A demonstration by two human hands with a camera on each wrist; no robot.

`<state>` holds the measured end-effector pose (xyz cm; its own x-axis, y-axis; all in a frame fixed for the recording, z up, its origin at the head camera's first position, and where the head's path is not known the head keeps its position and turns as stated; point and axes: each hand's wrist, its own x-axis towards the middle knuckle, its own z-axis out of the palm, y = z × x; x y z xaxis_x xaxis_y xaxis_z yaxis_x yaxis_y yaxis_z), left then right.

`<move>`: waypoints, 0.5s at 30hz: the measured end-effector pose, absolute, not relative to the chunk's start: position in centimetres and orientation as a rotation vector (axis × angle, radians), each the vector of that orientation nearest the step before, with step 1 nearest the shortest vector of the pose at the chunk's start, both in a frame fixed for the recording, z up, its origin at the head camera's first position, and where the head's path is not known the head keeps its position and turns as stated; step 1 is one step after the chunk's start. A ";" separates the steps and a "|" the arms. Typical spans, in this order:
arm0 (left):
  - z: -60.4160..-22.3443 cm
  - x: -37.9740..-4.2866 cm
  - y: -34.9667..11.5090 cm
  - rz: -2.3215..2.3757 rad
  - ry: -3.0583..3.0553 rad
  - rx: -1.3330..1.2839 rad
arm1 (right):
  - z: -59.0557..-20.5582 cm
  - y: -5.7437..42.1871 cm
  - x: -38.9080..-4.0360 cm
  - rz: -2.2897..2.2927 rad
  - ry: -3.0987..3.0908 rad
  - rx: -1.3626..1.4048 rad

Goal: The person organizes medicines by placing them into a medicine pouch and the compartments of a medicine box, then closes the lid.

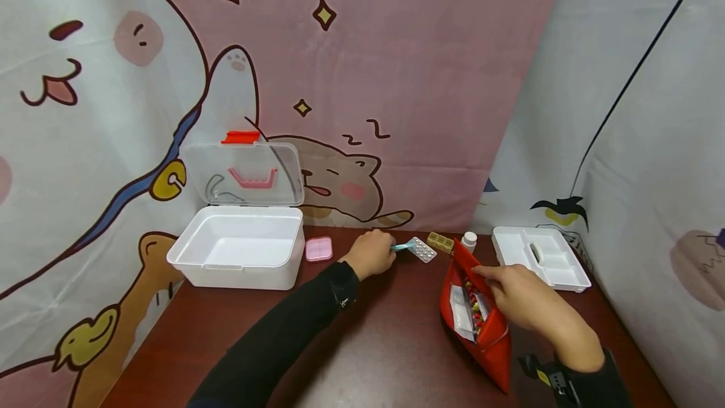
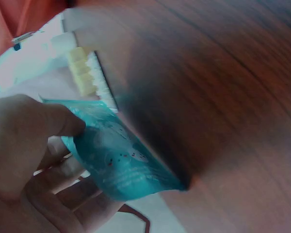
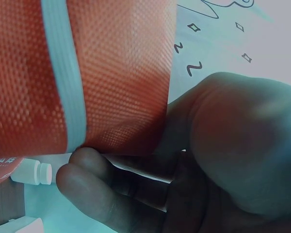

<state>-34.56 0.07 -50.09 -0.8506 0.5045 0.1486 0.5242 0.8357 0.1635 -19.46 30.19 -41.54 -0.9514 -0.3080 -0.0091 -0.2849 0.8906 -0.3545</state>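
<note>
My left hand point(image 1: 372, 254) is at the back middle of the table and pinches a small teal packet point(image 2: 123, 155) between thumb and fingers. Just beyond the packet lies a silver blister pack point(image 1: 423, 250), beside a yellow pill case point(image 1: 440, 242). With thumb and fingers, my right hand point(image 1: 523, 298) grips the edge of a red pouch point(image 1: 495, 357). The pouch gapes at the top, showing white packs point(image 1: 461, 313) and small red and yellow items point(image 1: 474, 307) inside. In the right wrist view a pale band point(image 3: 63, 73) runs across the pouch's textured side.
A white box point(image 1: 240, 276) stands at the left, its clear lid point(image 1: 249, 175) raised. Near it lies a pink case point(image 1: 319, 249). A white bottle point(image 1: 469, 241) stands behind the pouch. A white compartment tray point(image 1: 557, 279) sits at the right, and a printed cloth hangs behind.
</note>
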 end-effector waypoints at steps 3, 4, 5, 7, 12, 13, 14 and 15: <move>-49.2 -34.1 0.1 -0.370 -2.869 -0.782 | -41.6 30.2 -19.5 -0.544 2.996 -0.473; -48.9 -34.0 0.1 -0.388 -2.852 -0.768 | -41.6 30.2 -19.5 -0.546 2.995 -0.474; -48.6 -33.8 0.1 -0.415 -2.839 -0.757 | -41.6 30.2 -19.5 -0.546 2.993 -0.473; -47.9 -33.6 0.1 -0.496 -2.816 -0.739 | -41.6 30.2 -19.5 -0.545 2.991 -0.468; -46.3 -32.8 0.0 -0.756 -2.781 -0.719 | -41.6 30.1 -19.5 -0.542 2.997 -0.473; -46.0 -32.6 0.0 -0.806 -2.772 -0.718 | -41.6 30.1 -19.5 -0.541 2.999 -0.476; -45.8 -32.5 0.0 -0.852 -2.765 -0.721 | -41.6 30.1 -19.5 -0.540 3.001 -0.480; -45.6 -32.3 -0.1 -0.901 -2.757 -0.727 | -41.6 30.1 -19.6 -0.541 3.001 -0.482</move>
<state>-32.29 -0.05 -45.58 -0.8710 0.4002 0.2849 0.4912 0.7019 0.5157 -19.55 30.13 -41.57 -0.9498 -0.3129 0.0019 -0.2939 0.8900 -0.3486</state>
